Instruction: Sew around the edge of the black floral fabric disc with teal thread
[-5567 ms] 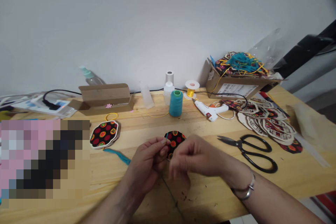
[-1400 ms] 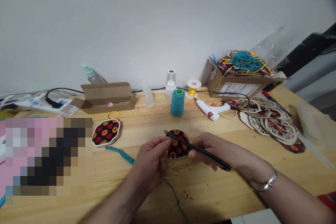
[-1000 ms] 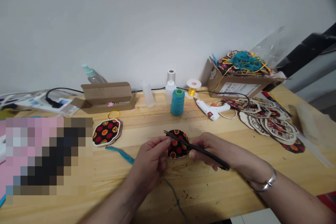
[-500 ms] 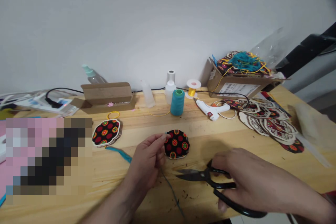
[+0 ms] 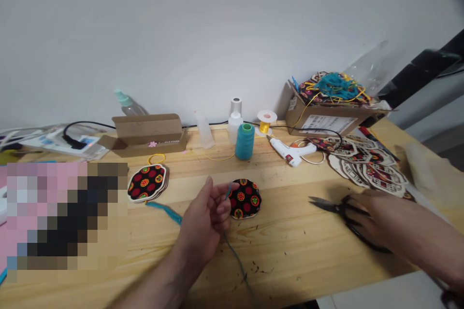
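Note:
A teal thread point(image 5: 237, 260) runs through the curled fingers of my left hand point(image 5: 203, 224), whose thumb is raised. Its short end stands up by the fingertips, while the long part trails down toward the table's front. Touching these fingertips is a round black fabric piece point(image 5: 246, 200) with red and orange flower prints. Farther right, my right hand point(image 5: 377, 215) grips black-handled scissors point(image 5: 326, 205) low over the wood, blades pointing left. A stack of patterned, white-edged pieces point(image 5: 147, 182) lies left of my left hand, with a teal tassel point(image 5: 165, 212) below it.
Behind the hands stand a teal thread cone point(image 5: 245, 142), a white bottle point(image 5: 235, 128), a yellow cord spool point(image 5: 265, 123) and a glue gun point(image 5: 293, 151). An open carton point(image 5: 148, 137) is at back left. A full cardboard box point(image 5: 326, 120) and loose patterned pieces point(image 5: 384, 171) occupy the right.
My right hand has carried the scissors to the right, away from the fabric piece. The thumb of my left hand has lifted, and the thread's short end now shows above its fingers.

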Tool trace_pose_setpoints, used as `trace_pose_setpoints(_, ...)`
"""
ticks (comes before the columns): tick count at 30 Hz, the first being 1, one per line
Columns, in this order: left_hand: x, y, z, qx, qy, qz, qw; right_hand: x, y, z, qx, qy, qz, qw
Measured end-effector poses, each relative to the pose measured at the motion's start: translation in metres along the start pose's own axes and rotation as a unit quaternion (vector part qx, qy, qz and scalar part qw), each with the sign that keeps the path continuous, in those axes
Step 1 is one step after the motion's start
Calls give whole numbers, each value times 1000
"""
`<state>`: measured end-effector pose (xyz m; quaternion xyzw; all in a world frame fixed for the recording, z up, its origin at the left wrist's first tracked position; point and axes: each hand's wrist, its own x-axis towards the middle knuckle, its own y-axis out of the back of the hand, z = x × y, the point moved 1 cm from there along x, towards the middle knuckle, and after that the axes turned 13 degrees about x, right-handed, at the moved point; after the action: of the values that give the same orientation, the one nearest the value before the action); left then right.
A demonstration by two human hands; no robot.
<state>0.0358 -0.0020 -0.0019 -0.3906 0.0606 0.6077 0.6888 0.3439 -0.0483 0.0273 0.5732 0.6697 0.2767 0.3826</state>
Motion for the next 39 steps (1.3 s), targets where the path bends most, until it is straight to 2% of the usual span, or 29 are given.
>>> trace_pose_setpoints(2, -2, -1, 1, -6, -9, -10, 1000, 9, -6, -28, -15, 2, 31, 999)
trace_pose_setpoints(4, -4, -3, 1, -9, -23, -13, 1000, 22, -19, -65, 98, 68, -16, 993)
trace_pose_setpoints(5, -5, -4, 2, -8, -30, -12, 999, 30, -28, -82, 193, 77, -48, 977)
trace_pose_setpoints(6, -6, -5, 2, -5, -34, -11, 999, 38, -39, -97, 292, 66, -96, 949)
trace_pose_setpoints(8, -7, -6, 3, 7, -38, -10, 999, 53, -62, -121, 431, 35, -185, 882)
trace_pose_setpoints(10, -7, -7, 4, 17, -40, -6, 999, 65, -81, -133, 520, 9, -237, 821)
trace_pose_setpoints(12, -7, -7, 3, 19, -40, -3, 999, 72, -94, -136, 566, -5, -251, 785)
trace_pose_setpoints(17, -7, -7, 1, 25, -28, -14, 999, 74, -103, -132, 617, -15, -220, 755)
trace_pose_setpoints(20, -6, -7, 0, 32, -21, -23, 999, 73, -104, -131, 614, -12, -224, 757)
trace_pose_setpoints(27, -5, -8, -2, 60, -11, -47, 997, 75, -97, -131, 582, -19, -166, 796)
trace_pose_setpoints(31, -5, -4, -8, 95, -31, -51, 994, 76, -93, -129, 541, -8, -131, 831)
trace_pose_setpoints(35, -2, -2, -14, 115, -55, -50, 991, 76, -94, -127, 497, 28, -97, 862)
trace_pose_setpoints(39, 0, -2, -15, 163, -78, -51, 982, 77, -94, -127, 467, 65, -69, 879)
